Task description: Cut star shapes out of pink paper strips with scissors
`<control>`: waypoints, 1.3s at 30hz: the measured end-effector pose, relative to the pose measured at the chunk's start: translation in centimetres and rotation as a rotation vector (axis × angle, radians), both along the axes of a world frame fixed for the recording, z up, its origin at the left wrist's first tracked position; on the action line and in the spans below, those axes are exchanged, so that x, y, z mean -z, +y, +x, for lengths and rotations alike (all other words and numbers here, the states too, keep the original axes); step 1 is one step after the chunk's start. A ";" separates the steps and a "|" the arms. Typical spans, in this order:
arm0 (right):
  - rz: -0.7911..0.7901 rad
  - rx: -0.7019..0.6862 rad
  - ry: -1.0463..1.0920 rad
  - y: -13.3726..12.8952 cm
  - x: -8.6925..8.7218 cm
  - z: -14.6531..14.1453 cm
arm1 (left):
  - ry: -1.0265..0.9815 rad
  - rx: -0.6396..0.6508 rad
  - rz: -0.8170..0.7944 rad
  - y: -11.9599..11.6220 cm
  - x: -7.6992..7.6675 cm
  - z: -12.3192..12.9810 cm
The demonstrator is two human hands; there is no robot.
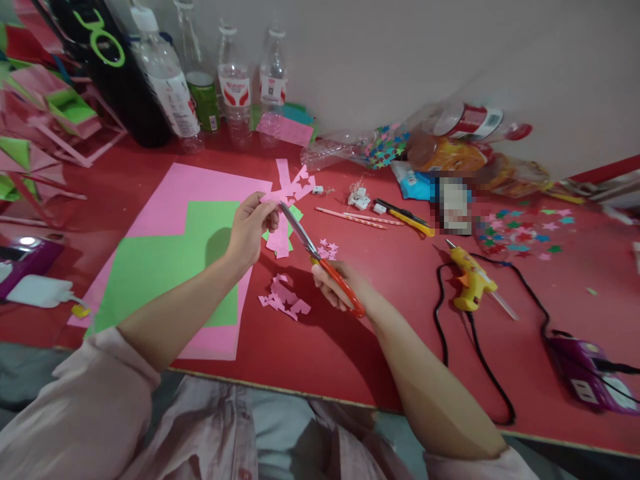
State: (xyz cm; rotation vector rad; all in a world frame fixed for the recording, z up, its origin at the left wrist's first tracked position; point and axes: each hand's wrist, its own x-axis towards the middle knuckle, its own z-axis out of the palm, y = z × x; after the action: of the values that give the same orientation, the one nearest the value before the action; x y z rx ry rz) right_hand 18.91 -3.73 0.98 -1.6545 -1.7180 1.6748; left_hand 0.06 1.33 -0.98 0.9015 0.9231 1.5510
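Observation:
My left hand [253, 223] pinches a small piece of pink paper [273, 197] above the red table. Orange-handled scissors [330, 267] are gripped in my right hand [334, 285], their blades pointing up and left to the paper at my left fingertips. Whether the blades touch the paper is hard to make out. Pink and green paper strips [280, 239] lie just beyond my left hand. Small pink paper stars [327, 250] sit near the scissors, and pink scraps with star-shaped cutouts [286, 298] lie closer to me. Green sheets [170, 267] rest on larger pink sheets [215, 343] at left.
Several plastic bottles [235, 87] and a black flask [120, 80] stand along the wall. Pink paper models [55, 113] crowd the left. To the right are a yellow glue gun [470, 277] with its cord, a yellow cutter [407, 219], loose coloured stars [525, 230] and a purple power strip [583, 373].

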 end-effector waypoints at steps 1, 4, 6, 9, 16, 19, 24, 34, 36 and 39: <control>0.021 -0.007 0.011 -0.1 -0.1 0.0 | 0.003 0.002 0.003 0.0 0.0 0.0; 0.059 -0.024 0.032 -0.5 -0.4 0.1 | 0.014 0.014 0.001 0.0 -0.1 0.1; 0.060 -0.031 0.021 -0.6 -0.5 0.1 | 0.013 0.021 -0.001 0.0 -0.1 0.1; 0.061 -0.031 0.012 -0.7 -0.5 0.1 | 0.006 0.024 0.008 0.0 0.0 0.1; 0.029 -0.028 0.043 -0.4 -0.3 0.2 | 0.008 0.029 0.030 0.0 0.1 0.1; -0.020 -0.019 0.025 -0.1 0.1 0.2 | 0.022 0.021 0.020 0.0 0.0 0.1; -0.006 -0.010 0.018 -0.2 0.0 0.1 | 0.036 0.022 0.010 0.0 0.0 0.1; -0.042 0.016 -0.036 0.0 0.1 0.1 | -0.007 0.042 0.034 0.1 0.1 0.0; -0.034 0.022 -0.038 0.0 0.1 0.0 | -0.004 0.041 0.029 0.1 0.0 0.0; -0.035 0.021 -0.054 0.0 0.0 0.0 | 0.000 0.037 0.026 0.1 0.0 0.0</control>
State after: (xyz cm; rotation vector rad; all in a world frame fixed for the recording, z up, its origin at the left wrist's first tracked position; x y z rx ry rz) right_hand 18.93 -3.71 1.00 -1.7426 -1.6995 1.6745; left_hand 0.07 1.47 -1.01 0.9317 0.8833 1.5339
